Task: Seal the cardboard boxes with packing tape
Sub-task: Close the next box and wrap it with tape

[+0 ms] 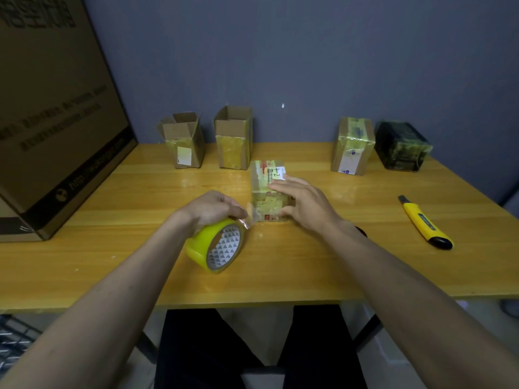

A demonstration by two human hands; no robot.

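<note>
A small taped cardboard box (266, 186) lies on its side in the middle of the wooden table (323, 262). My right hand (304, 202) rests flat on its top with straight fingers, the thumb at its near right corner. My left hand (212, 210) grips a yellow tape roll (214, 248) from above, just left of the box. A short clear strip of tape (251, 219) runs from the roll to the box's near face. Two open cardboard boxes (184, 141) (233, 137) stand at the back left. A taped box (352, 146) and a dark wrapped box (401, 146) stand at the back right.
A yellow utility knife (425, 223) lies on the table to the right. A large cardboard carton (53, 113) fills the left side and overhangs the table's left end. A grey wall rises behind the boxes. My legs show under the front edge.
</note>
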